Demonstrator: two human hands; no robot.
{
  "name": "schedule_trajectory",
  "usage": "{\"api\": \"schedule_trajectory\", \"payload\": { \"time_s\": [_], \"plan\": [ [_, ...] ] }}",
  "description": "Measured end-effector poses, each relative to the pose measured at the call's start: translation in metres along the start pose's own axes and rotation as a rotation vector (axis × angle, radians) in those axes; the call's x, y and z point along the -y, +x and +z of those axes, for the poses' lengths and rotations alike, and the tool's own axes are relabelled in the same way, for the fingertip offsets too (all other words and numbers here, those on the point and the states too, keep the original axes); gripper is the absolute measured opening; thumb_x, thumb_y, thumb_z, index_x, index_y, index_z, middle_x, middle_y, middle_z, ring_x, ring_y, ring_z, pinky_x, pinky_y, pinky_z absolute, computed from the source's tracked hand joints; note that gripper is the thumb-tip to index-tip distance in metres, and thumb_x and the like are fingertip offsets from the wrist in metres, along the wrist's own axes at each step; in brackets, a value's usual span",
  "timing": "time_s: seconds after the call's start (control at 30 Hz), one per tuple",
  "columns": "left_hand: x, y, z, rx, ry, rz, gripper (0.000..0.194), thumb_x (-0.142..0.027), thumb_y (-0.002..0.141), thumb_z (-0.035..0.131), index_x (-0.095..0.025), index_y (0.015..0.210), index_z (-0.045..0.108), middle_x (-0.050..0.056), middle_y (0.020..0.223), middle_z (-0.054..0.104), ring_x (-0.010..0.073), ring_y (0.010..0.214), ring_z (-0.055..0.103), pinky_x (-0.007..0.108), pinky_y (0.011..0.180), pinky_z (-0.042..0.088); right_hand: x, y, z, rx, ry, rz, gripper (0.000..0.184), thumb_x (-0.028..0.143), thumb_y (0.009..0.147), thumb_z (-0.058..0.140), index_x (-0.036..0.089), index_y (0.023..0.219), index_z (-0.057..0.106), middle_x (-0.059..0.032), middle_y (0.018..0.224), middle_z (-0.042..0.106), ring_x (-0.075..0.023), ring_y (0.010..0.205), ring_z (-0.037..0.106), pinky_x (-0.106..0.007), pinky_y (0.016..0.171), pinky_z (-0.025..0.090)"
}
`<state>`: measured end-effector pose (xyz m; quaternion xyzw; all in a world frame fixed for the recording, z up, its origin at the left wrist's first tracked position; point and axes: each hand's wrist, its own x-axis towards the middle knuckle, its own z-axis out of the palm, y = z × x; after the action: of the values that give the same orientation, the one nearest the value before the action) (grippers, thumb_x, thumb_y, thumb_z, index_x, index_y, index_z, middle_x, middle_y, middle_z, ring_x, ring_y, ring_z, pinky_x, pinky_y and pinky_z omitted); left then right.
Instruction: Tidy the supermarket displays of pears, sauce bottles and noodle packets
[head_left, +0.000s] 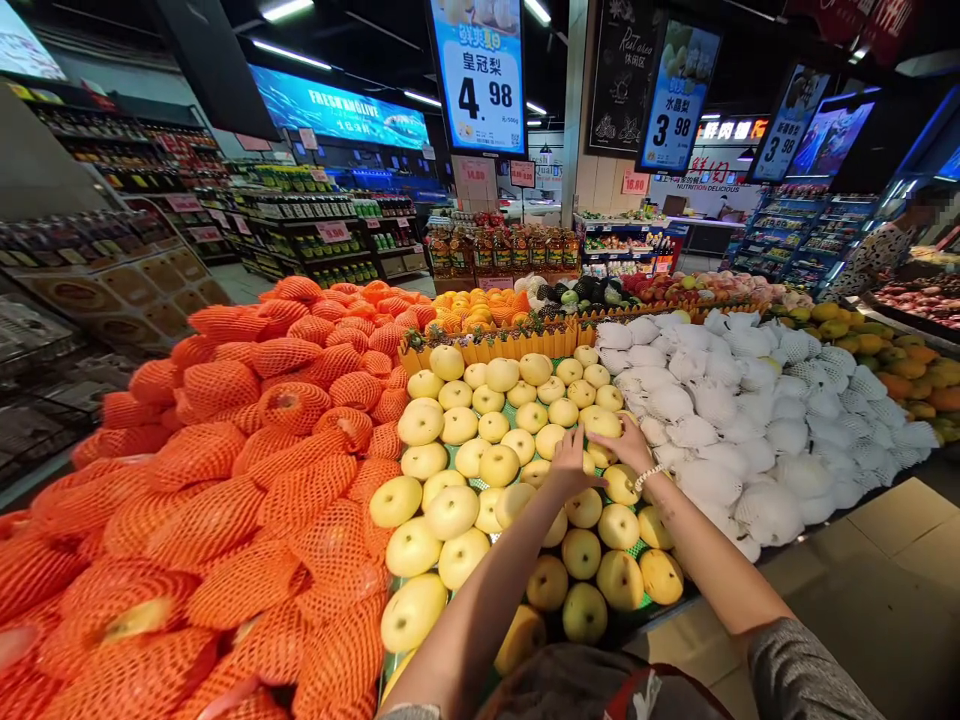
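Round yellow pears (452, 511) lie in rows on a green mat in the middle bin. My right hand (631, 447), wearing a beaded bracelet, grips a yellow pear (602, 421) near the bin's right side. Just left of it, my left hand (573, 464) is over the pears with its fingers apart and its thumb stretched out. The left fingertips are close to the gripped pear; I cannot tell whether they touch it. My forearms hide some of the nearer pears.
Fruit in orange foam nets (225, 450) is heaped to the left, and fruit in white foam nets (720, 400) to the right. A low yellow picket fence (517, 346) edges the back. Price screens (480, 80) hang above. A person (885, 245) stands far right.
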<state>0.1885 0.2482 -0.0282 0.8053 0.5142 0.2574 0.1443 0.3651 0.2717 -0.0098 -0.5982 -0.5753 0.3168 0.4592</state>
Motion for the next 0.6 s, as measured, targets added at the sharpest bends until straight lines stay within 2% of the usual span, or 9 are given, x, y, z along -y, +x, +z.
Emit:
{"api": "schedule_trajectory", "payload": {
  "time_s": [0.03,0.1,0.2,0.27,0.33,0.5,0.53,0.6],
  "plan": [
    [-0.001,0.001,0.0,-0.043,-0.026,0.025,0.091,-0.037,0.067,0.085,-0.019,0.145,0.042,0.018,0.149,0.045,0.0349,0.134,0.049,0.044,0.105,0.047,0.003,-0.002,-0.002,0.06,-0.018,-0.018,0.071,0.047,0.057,0.088,0.02,0.119,0.064,-0.0069,0.114,0.07,-0.0234,0.103,0.066,-0.035,0.086,0.057],
    [-0.002,0.003,0.003,-0.171,-0.092,0.023,0.085,-0.033,0.073,0.08,-0.019,0.147,0.039,0.019,0.147,0.046,0.0333,0.132,0.051,0.044,0.105,0.048,0.005,-0.005,-0.008,0.204,-0.114,-0.064,0.07,0.04,0.056,0.09,0.021,0.119,0.067,-0.0046,0.111,0.072,-0.021,0.097,0.068,-0.034,0.085,0.057],
    [-0.001,0.006,0.01,-0.387,-0.209,-0.049,0.068,-0.027,0.076,0.074,-0.016,0.138,0.047,0.018,0.127,0.056,0.0337,0.121,0.058,0.046,0.1,0.052,0.005,-0.007,-0.019,0.314,-0.373,-0.114,0.053,0.03,0.072,0.08,0.021,0.123,0.066,-0.0049,0.112,0.072,-0.0195,0.094,0.068,-0.034,0.086,0.055],
    [0.0,0.009,0.013,-0.508,-0.302,-0.106,0.066,-0.028,0.074,0.075,-0.016,0.134,0.05,0.016,0.122,0.058,0.0334,0.119,0.059,0.046,0.099,0.052,0.004,-0.01,-0.021,0.28,-0.544,-0.112,0.047,0.02,0.075,0.074,0.019,0.12,0.066,-0.0086,0.116,0.07,-0.0234,0.104,0.065,-0.038,0.093,0.051],
    [0.0,0.011,0.014,-0.624,-0.403,-0.171,0.066,-0.031,0.072,0.078,-0.016,0.131,0.051,0.014,0.121,0.06,0.0318,0.117,0.059,0.046,0.101,0.051,0.003,-0.017,-0.014,0.214,-0.671,-0.084,0.046,0.011,0.07,0.072,0.016,0.115,0.066,-0.0138,0.117,0.069,-0.03,0.114,0.06,-0.042,0.099,0.046],
    [-0.002,0.014,0.004,-0.781,-0.474,-0.274,0.067,-0.038,0.075,0.079,-0.015,0.13,0.048,0.015,0.122,0.06,0.0303,0.116,0.059,0.048,0.104,0.049,0.005,-0.038,0.03,0.075,-0.962,-0.026,0.065,0.004,0.064,0.074,0.005,0.127,0.057,-0.0284,0.127,0.06,-0.0409,0.122,0.05,-0.052,0.102,0.037],
    [-0.003,0.014,0.001,-0.815,-0.483,-0.277,0.066,-0.038,0.075,0.079,-0.016,0.13,0.049,0.015,0.122,0.06,0.03,0.117,0.059,0.048,0.104,0.049,0.006,-0.039,0.038,0.056,-1.004,-0.021,0.065,0.003,0.066,0.072,0.003,0.129,0.055,-0.0304,0.127,0.059,-0.0414,0.121,0.049,-0.054,0.102,0.036],
    [-0.004,0.014,-0.006,-0.867,-0.492,-0.263,0.066,-0.036,0.074,0.08,-0.018,0.13,0.05,0.014,0.123,0.061,0.0294,0.116,0.06,0.047,0.105,0.049,0.008,-0.034,0.048,0.042,-1.071,-0.013,0.052,0.004,0.074,0.066,0.001,0.126,0.057,-0.032,0.123,0.06,-0.0408,0.118,0.051,-0.054,0.101,0.036]
  ]
}}
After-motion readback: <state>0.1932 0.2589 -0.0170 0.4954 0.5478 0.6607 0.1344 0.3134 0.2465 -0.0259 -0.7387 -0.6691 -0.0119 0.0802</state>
